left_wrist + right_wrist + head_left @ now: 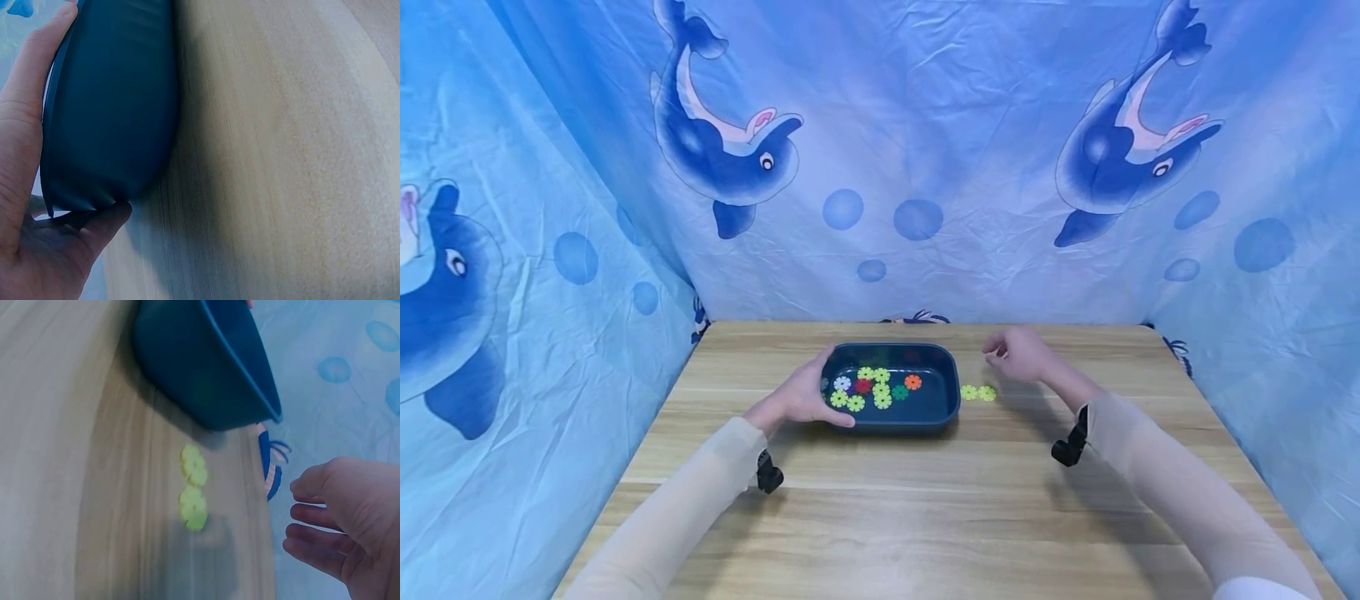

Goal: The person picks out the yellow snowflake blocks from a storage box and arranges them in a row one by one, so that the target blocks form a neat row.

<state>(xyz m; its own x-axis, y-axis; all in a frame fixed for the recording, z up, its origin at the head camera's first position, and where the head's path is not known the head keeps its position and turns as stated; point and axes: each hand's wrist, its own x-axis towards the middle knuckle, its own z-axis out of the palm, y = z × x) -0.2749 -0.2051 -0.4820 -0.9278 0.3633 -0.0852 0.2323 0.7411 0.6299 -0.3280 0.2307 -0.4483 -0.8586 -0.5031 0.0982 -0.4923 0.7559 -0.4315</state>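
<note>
A dark blue plastic basin [895, 428] sits on the wooden table, with several flower-shaped plastic pieces lying inside, among them yellow-green pieces [882, 389], an orange piece [913, 382] and a red piece [863, 387]. My left hand [805, 393] grips the basin's left end, thumb along the near rim and fingers round the end wall [119, 106]. To the basin's right, two yellow-green flower pieces [193, 507] lie flat, side by side. My right hand [1021, 354] hovers just beyond them, fingers loosely bent, with nothing visible in its grasp.
The wooden table [910, 517] ends at the back against a blue curtain [970, 275] printed with dolphins and bubbles. Curtains also hang at both sides. A small black camera mount [1070, 446] hangs under the right wrist, another [768, 473] under the left.
</note>
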